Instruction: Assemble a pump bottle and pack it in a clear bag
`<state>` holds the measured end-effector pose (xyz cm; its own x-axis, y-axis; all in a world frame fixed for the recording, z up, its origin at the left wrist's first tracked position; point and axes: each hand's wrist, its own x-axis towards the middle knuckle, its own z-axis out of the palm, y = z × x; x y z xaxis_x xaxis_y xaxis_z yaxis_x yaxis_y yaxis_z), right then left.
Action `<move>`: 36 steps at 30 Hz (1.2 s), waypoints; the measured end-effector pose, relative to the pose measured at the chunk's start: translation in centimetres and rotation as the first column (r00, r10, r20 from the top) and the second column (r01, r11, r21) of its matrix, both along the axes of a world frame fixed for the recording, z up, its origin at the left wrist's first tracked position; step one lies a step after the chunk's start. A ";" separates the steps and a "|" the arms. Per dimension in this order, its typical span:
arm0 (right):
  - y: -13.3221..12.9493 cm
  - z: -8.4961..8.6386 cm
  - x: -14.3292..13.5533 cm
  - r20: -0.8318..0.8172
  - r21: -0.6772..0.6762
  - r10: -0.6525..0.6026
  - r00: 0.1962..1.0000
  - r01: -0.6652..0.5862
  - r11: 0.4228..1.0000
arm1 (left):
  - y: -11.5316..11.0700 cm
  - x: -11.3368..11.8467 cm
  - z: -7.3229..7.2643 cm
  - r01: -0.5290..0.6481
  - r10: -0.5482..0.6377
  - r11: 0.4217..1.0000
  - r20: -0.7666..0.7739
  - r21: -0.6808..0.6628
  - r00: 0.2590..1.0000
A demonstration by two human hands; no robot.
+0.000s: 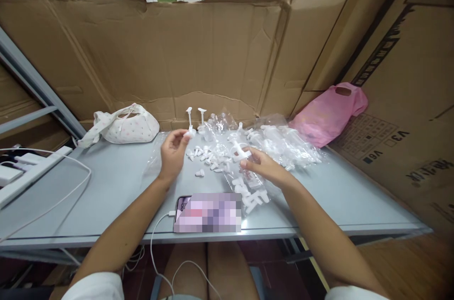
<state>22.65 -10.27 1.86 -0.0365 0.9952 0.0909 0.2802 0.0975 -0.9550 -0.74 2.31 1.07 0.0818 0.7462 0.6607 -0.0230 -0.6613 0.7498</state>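
My left hand (174,151) pinches a white plastic pump piece (190,130) with a thin upright stem and a small flared top. A similar white piece (202,118) stands just behind it to the right. My right hand (260,163) holds a white plastic part (241,154) between thumb and fingers, over a clear bag. Small white caps (205,152) lie loose on the grey table between my hands. Below my right hand, an open clear bag holds more white parts (255,198).
A phone (207,213) with a cable lies at the table's front edge. Clear bags of parts (283,141) and a pink bag (329,113) sit at the right. A patterned white pouch (133,125) and a power strip (35,172) are left. Cardboard (177,54) walls the back.
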 end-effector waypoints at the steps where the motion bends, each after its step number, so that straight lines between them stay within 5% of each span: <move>1: 0.0 0.0 0.0 0.029 -0.005 0.030 0.999 -0.030 1.000 | 0.2 -0.3 0.4 -0.049 0.048 0.998 0.021 0.042 0.999; 4: 0.0 -0.2 0.1 0.084 -0.042 0.155 0.984 -0.152 0.987 | 0.6 -1.2 1.1 -0.135 0.174 0.962 -0.150 0.237 0.973; 8: 0.0 -0.5 -0.2 0.081 -0.082 0.266 0.961 -0.260 0.962 | 0.7 -1.4 1.0 -0.097 0.291 0.905 -0.436 0.415 0.851; 15: 0.0 -0.5 -0.4 0.118 -0.064 0.272 0.955 -0.266 0.962 | 0.5 -1.2 0.8 0.097 0.069 0.971 -0.646 0.218 0.760; 23: 0.2 -1.2 -0.3 0.137 -0.001 0.309 0.941 -0.312 0.950 | -0.3 -0.9 0.9 0.214 -0.145 0.976 -0.594 0.047 0.791; 26: 0.2 -1.2 -0.3 0.139 0.008 0.328 0.934 -0.333 0.943 | -0.6 -0.7 0.8 0.209 -0.137 0.976 -0.556 0.067 0.819; 31: 0.1 -1.0 -0.3 0.030 0.006 0.277 0.960 -0.278 0.961 | -0.3 -0.7 0.8 0.146 -0.146 0.989 -0.216 -0.015 0.965; 36: 0.2 -1.2 -0.9 -0.120 0.044 0.262 0.958 -0.259 0.965 | -1.3 -0.1 0.7 0.393 -0.454 0.837 -0.084 -0.381 0.887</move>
